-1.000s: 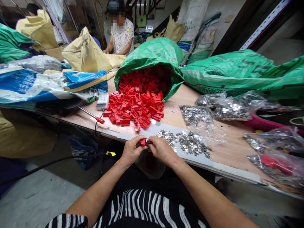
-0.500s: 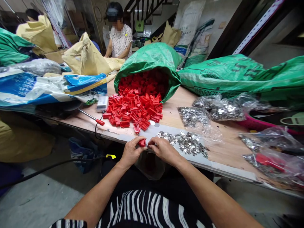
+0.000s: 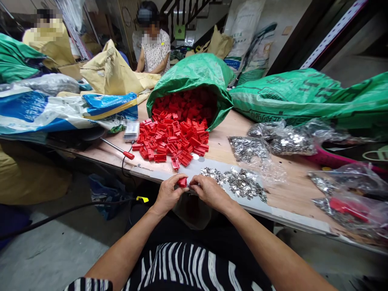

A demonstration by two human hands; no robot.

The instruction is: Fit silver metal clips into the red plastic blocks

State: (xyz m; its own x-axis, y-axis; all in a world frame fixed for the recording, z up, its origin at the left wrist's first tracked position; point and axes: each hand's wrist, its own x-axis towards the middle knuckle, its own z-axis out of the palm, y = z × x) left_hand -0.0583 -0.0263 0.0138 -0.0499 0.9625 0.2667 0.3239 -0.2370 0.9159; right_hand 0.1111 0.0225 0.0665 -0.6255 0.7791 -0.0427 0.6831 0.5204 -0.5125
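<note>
Between thumb and fingers, my left hand [image 3: 168,195] grips a red plastic housing [image 3: 182,182] just over the table's front edge. My right hand [image 3: 210,191] pinches a small metal piece [image 3: 188,186] against the housing's right side; fingers hide most of it. Beyond the hands lies a heap of red plastic housings [image 3: 169,141], spilling from the mouth of a green woven sack [image 3: 194,68]. To the right of my right hand, small flat metal pieces [image 3: 242,184] are spread on a grey board.
Clear bags of metal parts [image 3: 248,149] lie to the right, near a pink basket [image 3: 329,157]. A red-tipped lever [image 3: 129,155] sticks out at left. Another green sack [image 3: 291,95] and a blue-white sack [image 3: 60,113] flank the table [image 3: 291,198]. A person [image 3: 154,52] sits across.
The view has shifted very slightly. Both hands keep the same hold on the red housing and the metal piece.
</note>
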